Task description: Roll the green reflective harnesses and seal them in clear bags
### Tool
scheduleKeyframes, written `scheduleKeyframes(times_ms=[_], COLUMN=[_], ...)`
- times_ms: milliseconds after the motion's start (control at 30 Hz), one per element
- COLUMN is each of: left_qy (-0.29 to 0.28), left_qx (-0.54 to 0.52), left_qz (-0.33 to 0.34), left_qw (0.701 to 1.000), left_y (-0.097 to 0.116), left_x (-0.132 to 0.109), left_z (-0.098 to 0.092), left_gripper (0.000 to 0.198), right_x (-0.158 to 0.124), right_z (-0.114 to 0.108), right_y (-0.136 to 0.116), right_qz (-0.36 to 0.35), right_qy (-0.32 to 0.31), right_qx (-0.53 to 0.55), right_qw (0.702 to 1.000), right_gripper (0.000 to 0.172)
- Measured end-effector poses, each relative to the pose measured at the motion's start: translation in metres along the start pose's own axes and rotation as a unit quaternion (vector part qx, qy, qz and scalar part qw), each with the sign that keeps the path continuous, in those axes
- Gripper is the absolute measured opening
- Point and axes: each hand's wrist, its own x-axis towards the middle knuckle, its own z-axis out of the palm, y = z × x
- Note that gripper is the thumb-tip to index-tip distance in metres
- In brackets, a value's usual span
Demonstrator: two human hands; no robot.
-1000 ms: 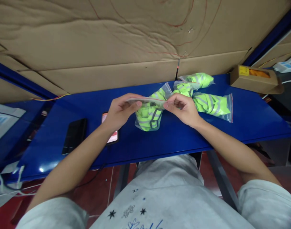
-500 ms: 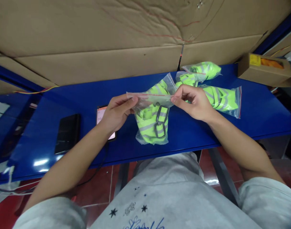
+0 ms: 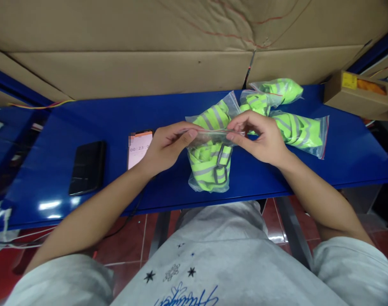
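A clear zip bag [image 3: 209, 170] hangs between my two hands near the front of the blue table. Inside it is a folded neon-yellow strap [image 3: 203, 168] with grey reflective stripes and a black buckle [image 3: 221, 165]. My left hand [image 3: 171, 142] pinches the left end of the bag's top, thumb uppermost. At the right end, my right hand [image 3: 256, 134] grips the same top edge between thumb and fingers. Behind the held bag lies another bagged neon strap [image 3: 216, 117], partly covered by it.
More bagged neon straps [image 3: 299, 129] lie at the right rear of the blue table [image 3: 168, 199]. A cardboard box [image 3: 356, 95] stands at the far right. Left of my hands are a phone [image 3: 138, 151] with a lit timer and a black power-bank-like slab [image 3: 87, 168]. Cardboard [image 3: 133, 76] lines the back.
My left hand has shifted right along the bag's top, closer to my right hand. The top edge now looks narrower and tilted. The camera view has shifted slightly.
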Motion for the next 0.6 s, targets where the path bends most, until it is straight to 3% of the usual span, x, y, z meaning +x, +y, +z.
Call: scheduleKeyframes(times_ms=[200, 400, 500, 600], left_qy=[0.021, -0.058, -0.091, -0.088], left_qx=[-0.039, -0.176, -0.208, -0.198], left_qz=[-0.039, -0.087, -0.107, -0.112], left_qw=[0.998, 0.979, 0.968, 0.970], left_y=[-0.008, -0.008, -0.006, -0.005], left_x=[0.001, -0.003, -0.004, -0.004], left_z=[0.002, 0.015, 0.018, 0.015], left_gripper=[0.042, 0.054, 0.049, 0.048], right_x=[0.002, 0.005, 0.005, 0.005], right_z=[-0.004, -0.002, -0.002, -0.001], right_y=[0.000, 0.005, 0.008, 0.009], right_qz=[0.022, 0.088, 0.119, 0.126], right_qy=[0.004, -0.048, -0.034, -0.020], right_qx=[-0.001, 0.074, 0.122, 0.131], right_qw=[1.000, 0.992, 0.985, 0.983], right_gripper=[0.027, 0.032, 0.034, 0.038])
